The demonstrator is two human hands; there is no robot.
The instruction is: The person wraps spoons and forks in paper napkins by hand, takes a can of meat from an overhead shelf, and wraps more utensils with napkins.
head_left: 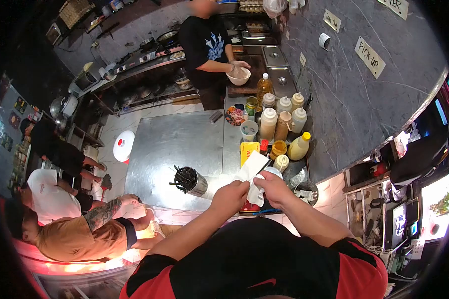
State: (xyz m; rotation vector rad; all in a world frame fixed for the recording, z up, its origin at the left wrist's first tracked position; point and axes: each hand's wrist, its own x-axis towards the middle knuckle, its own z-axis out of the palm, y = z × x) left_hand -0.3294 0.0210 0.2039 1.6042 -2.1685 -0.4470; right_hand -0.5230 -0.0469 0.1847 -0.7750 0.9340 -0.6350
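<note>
My left hand is closed, fingers pinched on the edge of a white paper napkin. Close by on the other side, my right hand also grips the napkin between thumb and fingers. Just beyond my hands, a flat white piece of paper slants up across the counter; whether it joins the napkin is unclear. A yellow box lies behind it. To the left stands a metal canister packed with thin black items, perhaps straws or cutlery.
Several squeeze bottles and a yellow-capped bottle crowd the steel counter's right side. Across it a co-worker holds a white bowl. People are at the left. A basket stands right of my hand.
</note>
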